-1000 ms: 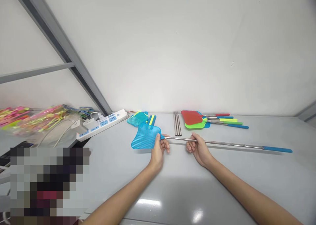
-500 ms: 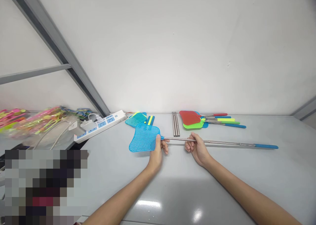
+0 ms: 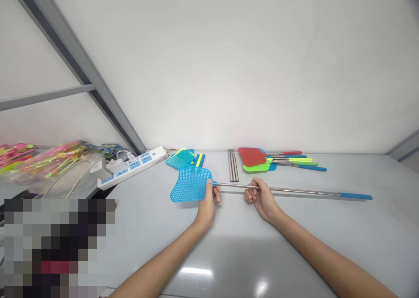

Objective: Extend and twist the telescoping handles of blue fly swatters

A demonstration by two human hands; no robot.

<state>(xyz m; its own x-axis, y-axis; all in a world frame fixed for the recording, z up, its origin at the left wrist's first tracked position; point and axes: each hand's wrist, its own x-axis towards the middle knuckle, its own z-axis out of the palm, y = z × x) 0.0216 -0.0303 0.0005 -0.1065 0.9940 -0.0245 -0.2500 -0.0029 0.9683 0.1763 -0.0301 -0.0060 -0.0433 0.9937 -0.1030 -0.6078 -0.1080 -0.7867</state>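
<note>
A blue fly swatter [image 3: 191,184] with a long telescopic metal rod lies across both my hands, a little above the table. My left hand [image 3: 207,206] is closed on its neck, the thumb pressed where the mesh head meets the rod. Further along, my right hand [image 3: 263,200] pinches the rod between thumb and fingers. The rod runs on to the right and ends in a blue grip [image 3: 356,196]. Behind my hands lie three short metal tubes [image 3: 233,165] and a pile of finished-looking swatters with a red head [image 3: 252,157] on top.
At the back left lie loose teal swatter heads [image 3: 180,159] and blue and yellow grips [image 3: 199,160]. A white power strip [image 3: 153,156] with plugged-in chargers stands left of them. Bagged colourful items [image 3: 62,160] sit at the far left. A wall [image 3: 229,71] closes off the table's back.
The swatter's blue grip has shifted slightly to the right, away from my right hand. Both hands stay almost where they were.
</note>
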